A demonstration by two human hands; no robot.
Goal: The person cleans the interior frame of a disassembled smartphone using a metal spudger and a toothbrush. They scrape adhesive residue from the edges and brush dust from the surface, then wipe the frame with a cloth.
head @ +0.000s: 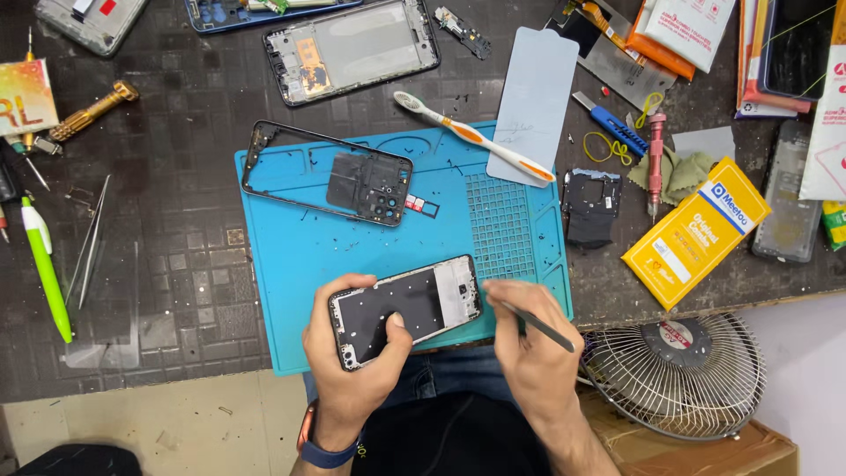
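Fingers of the left hand (352, 348) wrap closed around an opened phone body (405, 310), thumb pressed on its dark inner face, holding it tilted over the near edge of the blue work mat (291, 291). Right hand (529, 353) pinches a slim metal tool (538, 324) shut between fingers and thumb, its tip at the phone's right end. Risk noted: the phone hangs partly past the mat and table edge, so a slipped grip could drop it; a skidding tool tip could gouge exposed parts. Further off on the mat lie an empty phone frame (326, 172) and a toothbrush (471, 135); tweezers (92, 234) rest well left.
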